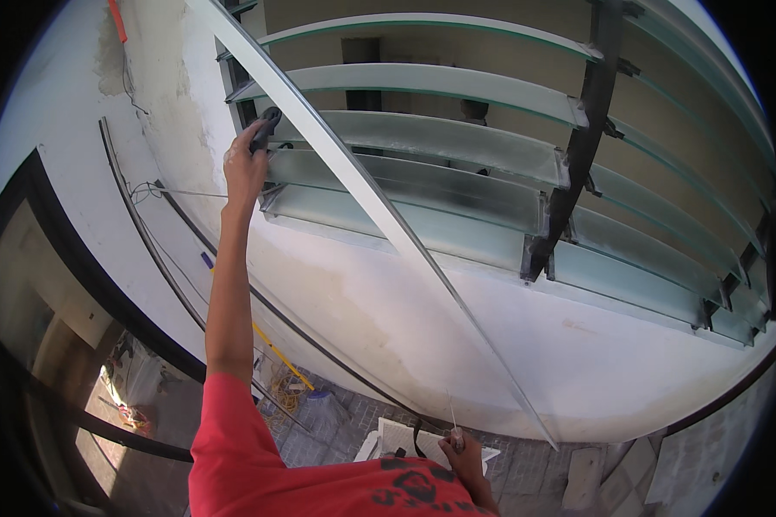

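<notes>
My left hand (247,155) is raised at the left end of a louvre window, its fingers closed on a dark rounded object (268,126) whose kind I cannot make out. Beside it are the frosted glass slats (422,138), tilted in their dark metal frame (585,121). A long pale metal bar (345,168) slants across the window, just right of that hand. Low in front of my body, my right hand (466,455) is closed around a screwdriver-like tool (455,427) with a thin shaft pointing up.
Below the window is a stained white wall (388,319). A dark-framed opening (60,215) stands at left, near dark pipes (138,215) along the wall. On the paved floor are a yellow-handled broom (284,358), a white panel (397,435) and loose tiles (582,478).
</notes>
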A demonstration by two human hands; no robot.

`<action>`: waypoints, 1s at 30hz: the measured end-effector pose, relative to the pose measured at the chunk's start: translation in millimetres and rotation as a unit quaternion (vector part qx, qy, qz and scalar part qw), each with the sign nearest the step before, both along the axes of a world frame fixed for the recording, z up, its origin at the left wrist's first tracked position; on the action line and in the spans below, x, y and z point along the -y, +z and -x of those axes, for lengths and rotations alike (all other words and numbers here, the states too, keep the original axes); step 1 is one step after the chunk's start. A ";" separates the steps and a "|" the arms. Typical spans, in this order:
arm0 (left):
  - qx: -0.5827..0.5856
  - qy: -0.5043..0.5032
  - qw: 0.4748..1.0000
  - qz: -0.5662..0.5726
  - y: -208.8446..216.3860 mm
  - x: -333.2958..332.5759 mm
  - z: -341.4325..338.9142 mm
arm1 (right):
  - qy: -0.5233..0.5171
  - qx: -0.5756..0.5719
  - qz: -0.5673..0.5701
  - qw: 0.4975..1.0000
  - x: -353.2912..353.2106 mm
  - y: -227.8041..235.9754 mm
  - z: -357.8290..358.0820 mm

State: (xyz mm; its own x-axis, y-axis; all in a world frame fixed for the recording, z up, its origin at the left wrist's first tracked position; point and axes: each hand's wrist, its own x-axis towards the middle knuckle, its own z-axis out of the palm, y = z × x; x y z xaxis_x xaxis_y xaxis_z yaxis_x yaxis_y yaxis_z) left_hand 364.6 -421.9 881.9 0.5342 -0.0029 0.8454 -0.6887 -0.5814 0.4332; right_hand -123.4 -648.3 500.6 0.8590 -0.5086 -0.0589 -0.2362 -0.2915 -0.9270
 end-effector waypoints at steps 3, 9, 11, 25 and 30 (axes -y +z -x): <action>0.057 -0.094 0.993 -0.043 -27.3 51.8 8.9 | -0.044 -0.015 0.001 0.999 -6.2 -5.0 13.2; 0.208 -0.172 0.929 -0.252 -16.7 90.4 46.5 | -0.084 -0.062 0.006 0.995 -2.3 -1.7 31.6; 0.243 -0.146 0.914 -0.292 -16.6 98.8 54.0 | -0.095 -0.041 -0.017 0.994 0.9 -15.1 39.1; 0.281 -0.053 0.926 -0.246 -3.5 38.8 8.9 | -0.062 -0.038 -0.002 0.997 6.2 -31.0 26.8; 0.288 -0.021 0.930 -0.226 -3.0 -14.1 -34.4 | -0.083 -0.028 -0.030 0.996 -0.7 -32.4 30.3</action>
